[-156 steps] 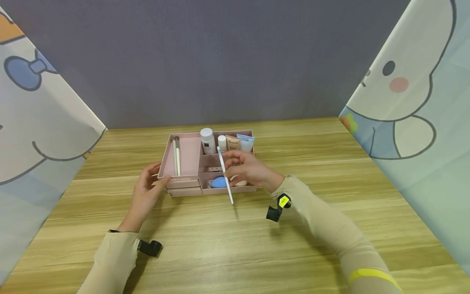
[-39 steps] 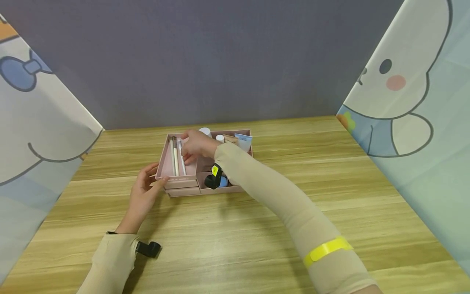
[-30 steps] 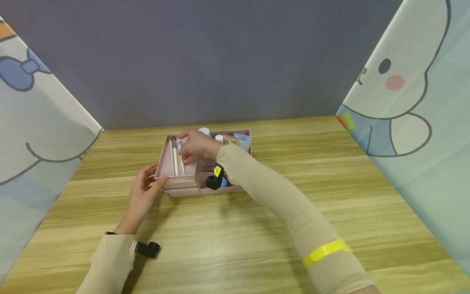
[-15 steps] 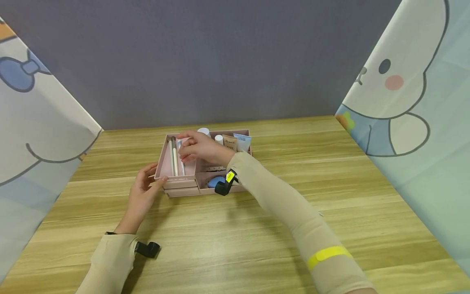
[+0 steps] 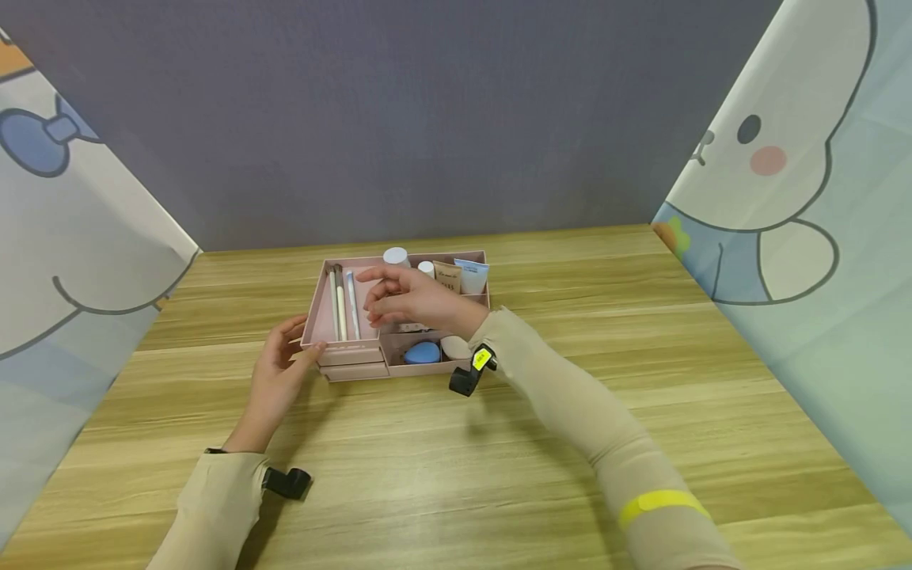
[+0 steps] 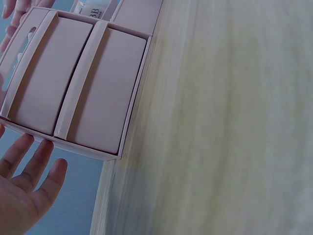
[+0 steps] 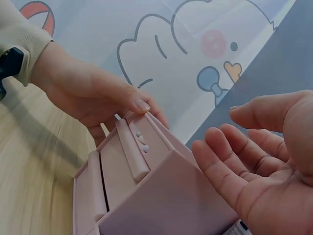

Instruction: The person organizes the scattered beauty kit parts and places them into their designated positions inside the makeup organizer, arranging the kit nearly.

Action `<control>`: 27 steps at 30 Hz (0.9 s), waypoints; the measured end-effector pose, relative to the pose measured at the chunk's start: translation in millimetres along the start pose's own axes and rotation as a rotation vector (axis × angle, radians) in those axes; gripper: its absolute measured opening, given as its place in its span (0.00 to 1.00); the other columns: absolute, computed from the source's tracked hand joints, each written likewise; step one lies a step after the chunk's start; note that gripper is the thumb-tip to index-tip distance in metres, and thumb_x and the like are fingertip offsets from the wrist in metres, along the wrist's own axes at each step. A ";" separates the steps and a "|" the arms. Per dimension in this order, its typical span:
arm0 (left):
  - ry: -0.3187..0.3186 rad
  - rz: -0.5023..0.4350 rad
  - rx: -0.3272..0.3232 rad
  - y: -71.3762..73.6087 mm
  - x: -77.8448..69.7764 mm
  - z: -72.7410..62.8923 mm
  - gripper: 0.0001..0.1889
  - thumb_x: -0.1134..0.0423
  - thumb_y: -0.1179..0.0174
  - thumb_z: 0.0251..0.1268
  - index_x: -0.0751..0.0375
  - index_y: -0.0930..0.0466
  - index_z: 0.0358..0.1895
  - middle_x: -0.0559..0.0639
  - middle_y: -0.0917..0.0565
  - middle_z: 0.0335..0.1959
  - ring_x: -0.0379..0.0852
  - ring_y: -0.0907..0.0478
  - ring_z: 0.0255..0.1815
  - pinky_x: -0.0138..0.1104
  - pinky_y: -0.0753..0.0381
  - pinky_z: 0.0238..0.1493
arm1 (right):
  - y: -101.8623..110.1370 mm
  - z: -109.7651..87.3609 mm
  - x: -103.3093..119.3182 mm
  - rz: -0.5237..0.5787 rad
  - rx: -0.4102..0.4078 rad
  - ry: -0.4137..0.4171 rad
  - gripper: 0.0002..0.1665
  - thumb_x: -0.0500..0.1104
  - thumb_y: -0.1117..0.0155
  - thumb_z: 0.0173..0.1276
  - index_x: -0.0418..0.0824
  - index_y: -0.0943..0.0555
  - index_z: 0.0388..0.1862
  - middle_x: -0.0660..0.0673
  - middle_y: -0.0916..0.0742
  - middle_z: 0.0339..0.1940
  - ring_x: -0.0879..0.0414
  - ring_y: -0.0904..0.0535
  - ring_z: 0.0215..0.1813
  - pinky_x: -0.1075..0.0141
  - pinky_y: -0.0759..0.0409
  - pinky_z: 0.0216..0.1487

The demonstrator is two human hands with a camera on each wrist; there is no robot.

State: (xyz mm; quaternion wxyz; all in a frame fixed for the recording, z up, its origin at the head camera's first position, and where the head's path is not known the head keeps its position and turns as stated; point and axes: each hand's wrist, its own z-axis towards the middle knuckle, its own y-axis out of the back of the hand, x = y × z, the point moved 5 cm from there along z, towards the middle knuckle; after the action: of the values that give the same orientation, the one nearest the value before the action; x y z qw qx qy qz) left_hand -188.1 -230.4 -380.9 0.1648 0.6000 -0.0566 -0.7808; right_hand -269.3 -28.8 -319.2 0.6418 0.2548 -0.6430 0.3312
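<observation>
A pink makeup organizer (image 5: 349, 356) stands on the table. My left hand (image 5: 274, 384) holds its front left corner, thumb on the front rim and fingers along the left side. In the right wrist view that thumb (image 7: 142, 106) presses on the top edge. My right hand (image 5: 420, 301) hovers over the middle compartments with relaxed fingers, holding nothing. In the upper left tray lie two makeup brushes, a thinner brush (image 5: 332, 305) and a cream-handled brush (image 5: 341, 309), and to their right a slim white stick (image 5: 352, 305).
Behind my right hand stand a white-capped bottle (image 5: 396, 256), a small white cap (image 5: 426, 267), a brown tube (image 5: 447, 275) and a pale blue tube (image 5: 472, 277). A blue makeup sponge (image 5: 422, 353) and a beige puff (image 5: 454, 347) lie in the front compartment.
Five seconds ago my right hand held the slim white stick over the right compartments. The stick now lies in the left tray, released, and the hand has drawn back right. My left hand stays put.
</observation>
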 end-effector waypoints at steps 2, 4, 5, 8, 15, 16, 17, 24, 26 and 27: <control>0.004 0.000 0.001 0.0 0.1 0.1 0.26 0.71 0.43 0.72 0.68 0.37 0.70 0.59 0.27 0.59 0.32 0.27 0.49 0.22 0.27 0.44 | 1.1 -3.4 -1.1 -0.003 0.008 0.005 0.31 0.24 0.48 0.73 0.28 0.39 0.73 0.43 0.19 0.39 0.53 0.19 0.40 0.43 0.25 0.58; 0.008 -0.001 0.000 0.2 0.1 0.1 0.26 0.71 0.43 0.72 0.67 0.37 0.70 0.59 0.27 0.59 0.32 0.27 0.49 0.22 0.27 0.44 | 2.0 -6.2 -2.0 -0.008 0.015 0.012 0.31 0.24 0.48 0.73 0.27 0.40 0.73 0.43 0.20 0.39 0.53 0.19 0.40 0.39 0.28 0.60; 0.009 0.001 -0.002 0.2 0.0 0.0 0.26 0.71 0.42 0.72 0.67 0.37 0.70 0.60 0.26 0.59 0.32 0.27 0.50 0.22 0.27 0.44 | 2.5 -7.7 -2.7 -0.008 0.018 0.013 0.31 0.23 0.48 0.73 0.27 0.40 0.73 0.43 0.20 0.39 0.53 0.19 0.40 0.38 0.29 0.60; 0.010 0.005 -0.004 0.3 -0.3 -0.3 0.26 0.71 0.43 0.72 0.68 0.37 0.70 0.62 0.26 0.60 0.32 0.27 0.50 0.22 0.27 0.44 | 3.7 -13.4 -3.8 -0.020 0.018 0.009 0.31 0.24 0.48 0.72 0.28 0.39 0.73 0.44 0.20 0.39 0.52 0.19 0.41 0.38 0.29 0.60; 0.006 -0.003 0.005 -0.4 -0.6 -0.4 0.26 0.72 0.43 0.71 0.68 0.37 0.70 0.65 0.27 0.61 0.31 0.28 0.49 0.22 0.27 0.44 | 9.8 -27.4 -10.4 -0.063 0.016 -0.012 0.29 0.26 0.46 0.73 0.28 0.37 0.72 0.45 0.19 0.40 0.53 0.18 0.41 0.35 0.29 0.59; 0.004 -0.002 0.006 -0.5 -0.5 -0.5 0.26 0.72 0.43 0.71 0.68 0.37 0.70 0.65 0.27 0.61 0.30 0.28 0.49 0.22 0.28 0.44 | 11.1 -29.1 -12.0 -0.055 0.014 -0.016 0.28 0.26 0.47 0.73 0.28 0.36 0.71 0.45 0.19 0.40 0.53 0.18 0.41 0.35 0.29 0.59; 0.004 0.000 0.006 -0.6 -0.6 -0.4 0.26 0.72 0.43 0.71 0.68 0.37 0.70 0.65 0.27 0.61 0.30 0.28 0.49 0.22 0.28 0.44 | 12.3 -30.7 -13.5 -0.046 0.012 -0.019 0.28 0.26 0.47 0.74 0.27 0.36 0.71 0.45 0.19 0.40 0.54 0.18 0.40 0.35 0.30 0.59; -0.001 0.000 -0.002 -0.4 -0.7 -0.8 0.25 0.71 0.43 0.72 0.68 0.36 0.69 0.54 0.25 0.58 0.32 0.27 0.49 0.22 0.27 0.44 | 20.5 -44.3 -23.7 -0.043 0.009 -0.018 0.27 0.25 0.48 0.73 0.24 0.36 0.69 0.40 0.19 0.42 0.51 0.18 0.41 0.43 0.22 0.55; -0.003 -0.004 -0.004 -0.1 -0.2 -0.8 0.25 0.71 0.43 0.72 0.69 0.36 0.69 0.49 0.24 0.56 0.33 0.27 0.49 0.22 0.26 0.44 | 23.8 -48.5 -27.3 -0.045 0.014 -0.020 0.27 0.25 0.48 0.73 0.24 0.37 0.69 0.38 0.19 0.42 0.50 0.18 0.42 0.48 0.20 0.53; -0.004 -0.002 -0.005 0.1 0.2 -0.9 0.25 0.71 0.43 0.72 0.69 0.36 0.69 0.48 0.25 0.56 0.33 0.27 0.49 0.22 0.26 0.44 | 25.5 -50.9 -28.9 -0.047 0.017 -0.018 0.27 0.25 0.49 0.73 0.23 0.37 0.69 0.38 0.19 0.42 0.50 0.18 0.42 0.50 0.19 0.53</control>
State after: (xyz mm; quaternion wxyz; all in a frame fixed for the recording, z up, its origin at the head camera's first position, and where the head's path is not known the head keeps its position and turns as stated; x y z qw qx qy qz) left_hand -187.3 -230.5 -381.3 0.1655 0.5981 -0.0546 -0.7822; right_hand -253.8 23.3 -352.6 0.6413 0.2783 -0.6397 0.3194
